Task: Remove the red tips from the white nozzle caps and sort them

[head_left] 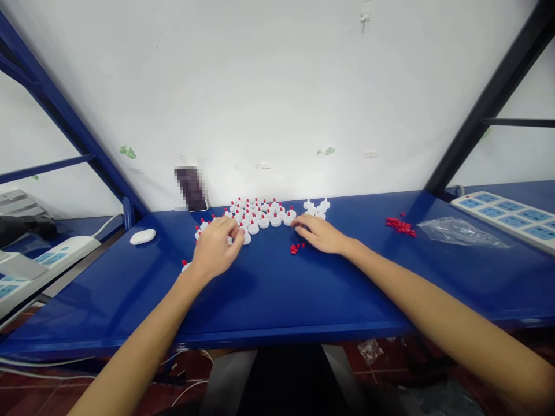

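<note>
A pale wall (269, 104) rises behind a glossy blue table (269, 306), whose straight front edge runs across the view. Open room lies along the near half of the tabletop and between the right hand and the clear plastic bag. A blue post (65, 110) slants at the left, a black post (472, 110) at the right. Beyond them lie the left power strip (56, 257) and the right power strip (511, 216), both with blue socket panels; any print on them is too small to read.

The clear plastic bag (459, 231) lies flat and crumpled. The left hand (217, 245) has its fingers curled and thumb near them, over the left part of the white pieces; whether it grips one cannot be told. The right hand (318, 233) is loosely bent, fingertips beside the cluster's right end; its hold cannot be told either.

A blurred phone (191, 188) leans on the wall, and a closed white case (143, 236) lies to its left. The red-tipped white pieces (264, 221) crowd between and beyond the hands; plain white pieces (321, 209) stand behind the right hand. Smallest are the red bits: a larger pile (401, 226) near the bag and a smaller pile (295, 249) just in front of the right hand.
</note>
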A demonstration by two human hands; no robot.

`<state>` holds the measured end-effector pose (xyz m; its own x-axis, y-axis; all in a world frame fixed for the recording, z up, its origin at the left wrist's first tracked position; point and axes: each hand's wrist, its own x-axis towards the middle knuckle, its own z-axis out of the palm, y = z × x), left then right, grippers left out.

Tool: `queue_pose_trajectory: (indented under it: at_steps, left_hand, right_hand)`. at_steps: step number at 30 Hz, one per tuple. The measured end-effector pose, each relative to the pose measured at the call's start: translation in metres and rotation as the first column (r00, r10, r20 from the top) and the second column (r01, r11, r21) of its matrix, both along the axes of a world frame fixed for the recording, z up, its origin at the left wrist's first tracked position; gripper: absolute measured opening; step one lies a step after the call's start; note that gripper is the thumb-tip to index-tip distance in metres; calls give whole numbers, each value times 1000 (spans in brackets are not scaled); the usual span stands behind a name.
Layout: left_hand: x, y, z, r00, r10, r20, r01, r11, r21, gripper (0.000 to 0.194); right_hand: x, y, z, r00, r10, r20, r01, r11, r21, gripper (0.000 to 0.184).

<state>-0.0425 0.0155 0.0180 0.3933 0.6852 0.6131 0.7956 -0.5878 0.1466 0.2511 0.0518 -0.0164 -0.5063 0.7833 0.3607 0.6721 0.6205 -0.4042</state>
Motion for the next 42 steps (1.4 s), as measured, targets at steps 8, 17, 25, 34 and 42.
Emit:
queue_pose_trajectory:
  at_steps: [8,17,25,34,42]
  left_hand:
    - [-87,-41,-16,876,467,-121,-481,860,-169,53]
    - [-66,-65,-21,875,326,-358,-443,837,-321,41]
    - [-3,-39,-26,866,97,-490,-234,946,-225,25]
    - [61,28,-24,857,-2,-516,-99,981,-169,33]
    - [75,35,-35,914,-136,-383,49,972,-229,30]
  right_hand:
    - [-1,1,-2,999,10,36,-10,1000,12,29]
    - [0,2,-4,1000,3,26,-3,1000,20,29]
    - [0,2,-4,999,9,38,-10,1000,12,30]
    - [0,3,-5,998,23,63,-25,999,34,29]
    - [-2,0,-4,998,44,45,-46,998,31,29]
